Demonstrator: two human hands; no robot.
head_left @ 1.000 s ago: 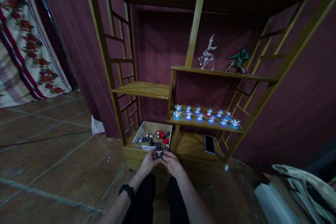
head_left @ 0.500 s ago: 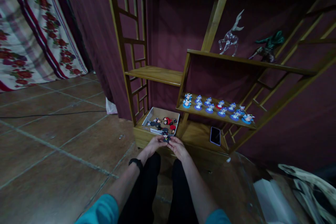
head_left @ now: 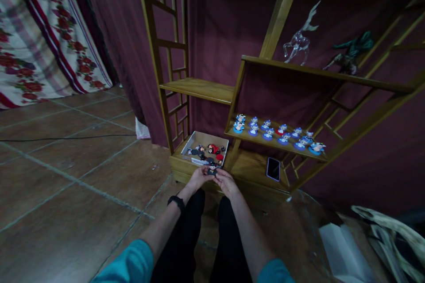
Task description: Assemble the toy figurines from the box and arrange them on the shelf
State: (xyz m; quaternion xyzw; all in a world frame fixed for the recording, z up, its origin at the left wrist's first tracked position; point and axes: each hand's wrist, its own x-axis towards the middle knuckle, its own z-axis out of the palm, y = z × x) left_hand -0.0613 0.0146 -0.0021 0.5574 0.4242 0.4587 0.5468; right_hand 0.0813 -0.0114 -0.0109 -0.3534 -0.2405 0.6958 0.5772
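Note:
Between my two hands is a small dark figurine on a black round base, upright, in front of the box's near edge. My left hand grips its left side with closed fingers. My right hand pinches the base from the right. Just beyond lies an open cardboard box with several red and black figurines lying loose in it. On the shelf to the right, several blue-and-white figurines stand in two rows, one of them on a red base.
The wooden shelf unit rises in front of me. A phone lies on its bottom board. A clear glass deer and a dark green statuette stand on an upper shelf. At lower right sits a white box on the floor.
My hands have lifted the figurine slightly, and it is tilted more upright so its front shows better. The camera view has shifted a little. Both hands keep their hold.

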